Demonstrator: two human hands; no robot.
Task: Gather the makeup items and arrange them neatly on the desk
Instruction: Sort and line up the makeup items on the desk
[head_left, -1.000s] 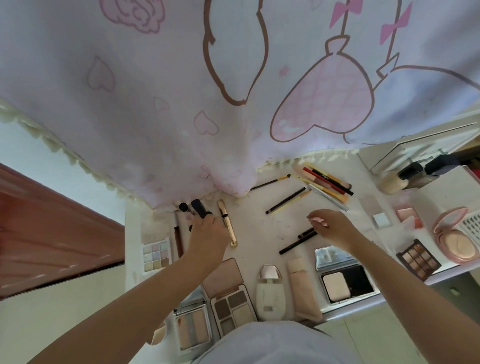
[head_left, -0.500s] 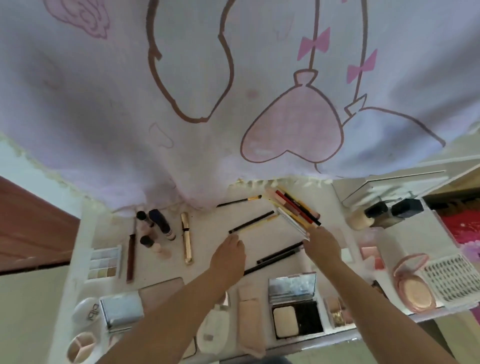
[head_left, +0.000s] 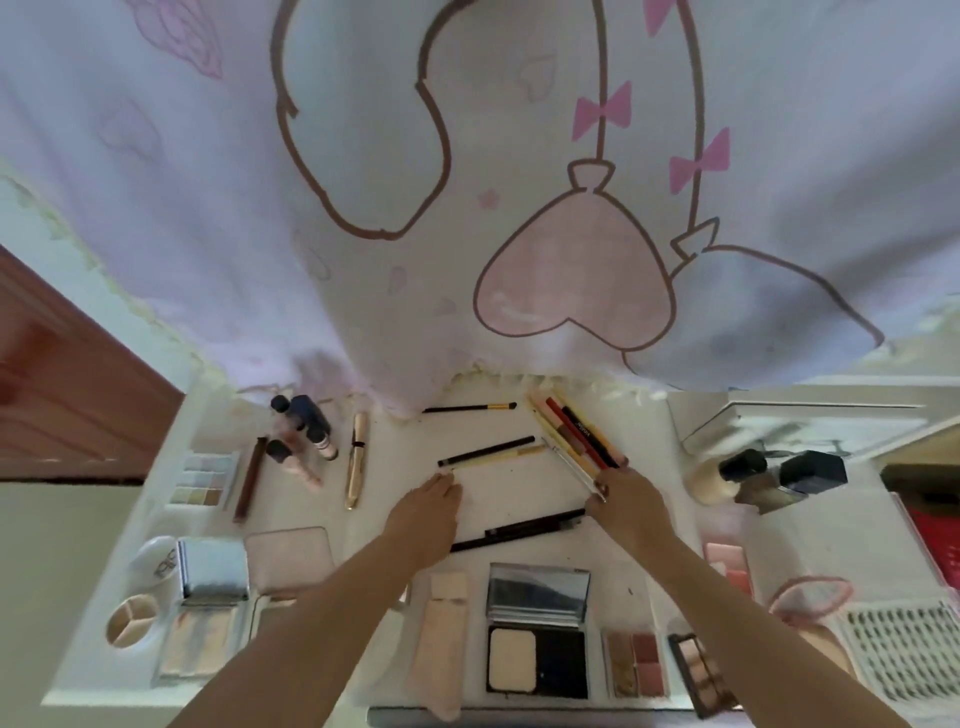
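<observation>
Makeup lies spread over a white desk (head_left: 395, 483). A fan of coloured pencils (head_left: 574, 434) slants at the centre right; my right hand (head_left: 631, 506) grips its near ends. A black pencil and a yellow one (head_left: 488, 453) lie side by side in the middle. My left hand (head_left: 426, 514) rests flat with straight fingers, its tips just below their left end. Two dark pencils (head_left: 519, 531) run between my wrists. A black brush (head_left: 467, 409) lies further back.
A gold mascara (head_left: 357, 460), small bottles (head_left: 301, 431), a brown pencil (head_left: 250, 478) and a pastel palette (head_left: 202, 480) lie left. Compacts (head_left: 537, 634), a pink tube (head_left: 441, 639) and palettes (head_left: 636, 662) line the front edge. A lash tray (head_left: 904, 649) and foundation bottles (head_left: 727, 475) stand right. A printed curtain (head_left: 467, 208) hangs behind.
My left hand left the bottles at the left and came to the middle pencils. My right hand moved back to the near ends of the coloured pencil fan. The view tilted.
</observation>
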